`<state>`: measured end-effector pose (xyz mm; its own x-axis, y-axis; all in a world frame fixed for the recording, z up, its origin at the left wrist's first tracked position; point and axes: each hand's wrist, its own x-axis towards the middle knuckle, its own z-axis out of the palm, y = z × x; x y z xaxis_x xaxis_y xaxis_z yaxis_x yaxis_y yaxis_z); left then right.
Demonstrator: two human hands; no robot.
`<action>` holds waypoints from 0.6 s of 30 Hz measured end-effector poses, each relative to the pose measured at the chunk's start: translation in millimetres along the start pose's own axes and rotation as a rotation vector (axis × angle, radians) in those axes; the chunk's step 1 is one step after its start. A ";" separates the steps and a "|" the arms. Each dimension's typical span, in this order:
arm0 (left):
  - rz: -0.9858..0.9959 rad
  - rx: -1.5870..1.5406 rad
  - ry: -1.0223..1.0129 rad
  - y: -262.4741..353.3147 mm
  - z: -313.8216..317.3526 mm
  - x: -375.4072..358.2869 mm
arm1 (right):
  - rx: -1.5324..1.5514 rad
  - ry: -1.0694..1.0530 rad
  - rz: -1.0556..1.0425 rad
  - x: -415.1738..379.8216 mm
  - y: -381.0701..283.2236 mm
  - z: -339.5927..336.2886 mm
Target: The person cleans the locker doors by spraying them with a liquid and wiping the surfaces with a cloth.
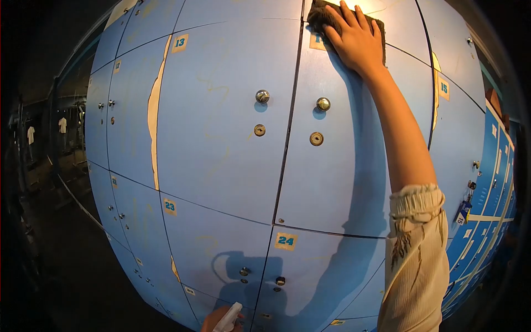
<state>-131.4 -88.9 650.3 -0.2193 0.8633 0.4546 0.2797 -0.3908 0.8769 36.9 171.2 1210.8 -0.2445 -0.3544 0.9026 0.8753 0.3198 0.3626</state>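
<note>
My right hand (357,41) is raised at the top, its fingers spread over a dark cloth (321,16) and pressing it flat on the blue locker door. The cloth lies partly over the number label (317,42) of that door. Low in the view, my left hand (221,320) is wrapped round a spray bottle with a white nozzle head (228,317); the bottle's body is out of view. Between the hands are round metal knobs (322,104) and keyholes (316,138) on the doors.
Locker doors numbered 13 (180,43), 23 (170,207), 24 (286,240) and 15 (444,88) surround the hands. A key with a tag (463,212) hangs at the right. More blue lockers (492,166) stand beyond, with white shirts (62,125) at the far left.
</note>
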 end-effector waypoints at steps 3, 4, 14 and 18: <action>-0.014 0.041 -0.010 17.7 -3.4 -1.2 | -0.071 0.042 -0.018 2.3 2.5 11.5; 0.039 0.115 0.006 11.8 -3.1 -2.6 | -0.110 0.050 -0.051 -3.7 5.0 15.6; 0.287 0.151 0.006 -5.7 -2.5 -7.8 | 0.317 -0.233 -0.201 -120.9 -28.8 -59.9; -0.216 -0.368 -0.041 3.4 1.7 -12.8 | 0.343 -0.219 -0.143 -133.9 -36.6 -68.1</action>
<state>-126.0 -100.7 647.2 -0.1964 0.9469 0.2546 -0.1224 -0.2813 0.9518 66.0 147.1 1060.8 -0.4685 -0.2339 0.8519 0.6457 0.5675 0.5109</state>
